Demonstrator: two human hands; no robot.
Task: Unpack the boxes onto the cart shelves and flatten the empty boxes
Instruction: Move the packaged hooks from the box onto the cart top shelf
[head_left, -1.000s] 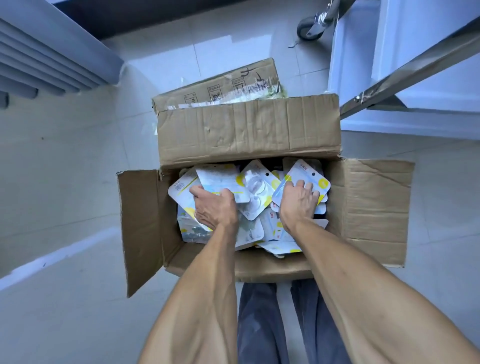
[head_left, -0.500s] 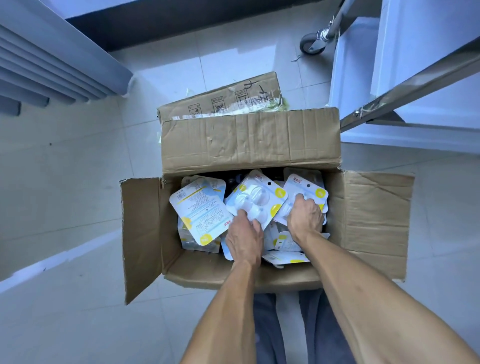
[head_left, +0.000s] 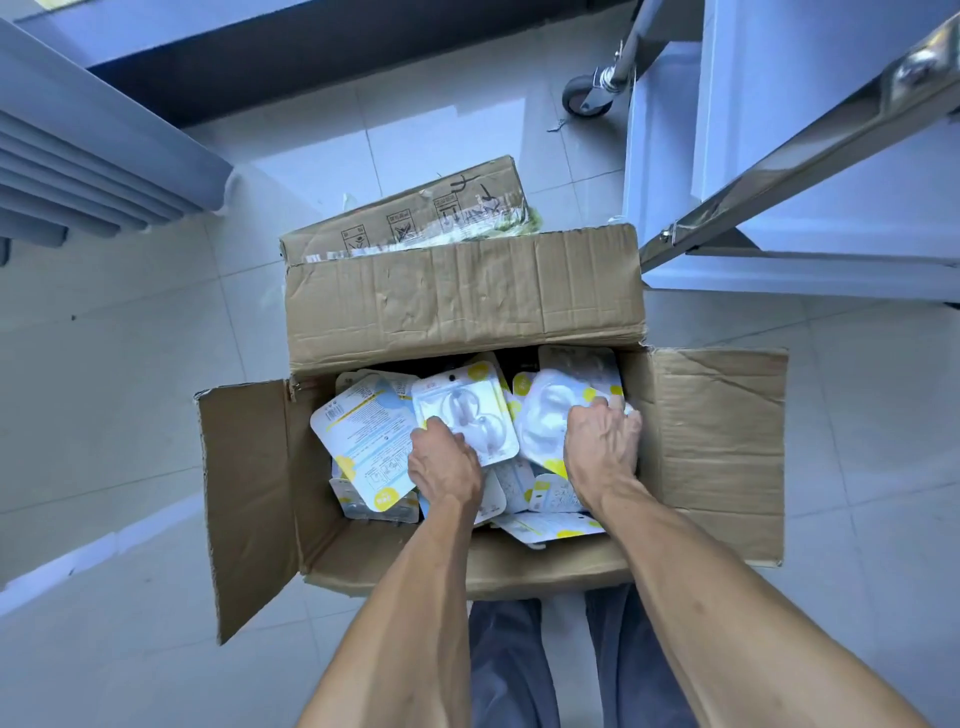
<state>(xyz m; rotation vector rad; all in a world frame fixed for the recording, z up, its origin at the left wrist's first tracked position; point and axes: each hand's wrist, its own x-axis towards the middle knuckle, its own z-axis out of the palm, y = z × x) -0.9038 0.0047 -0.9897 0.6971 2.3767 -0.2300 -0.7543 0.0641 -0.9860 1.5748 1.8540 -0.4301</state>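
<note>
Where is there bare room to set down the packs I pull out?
Bare tile floor lies left of the open box, up to the grey slats. The cart shelf at upper right also looks bare. Inside the box, packs crowd around both hands.

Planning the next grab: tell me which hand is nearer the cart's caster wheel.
Right. The right hand is in the open box on the side toward the caster wheel; the left hand is further left, farther from it.

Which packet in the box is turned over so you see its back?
The packet with printed text, left of the left hand; the others show clear bubbles.
</note>
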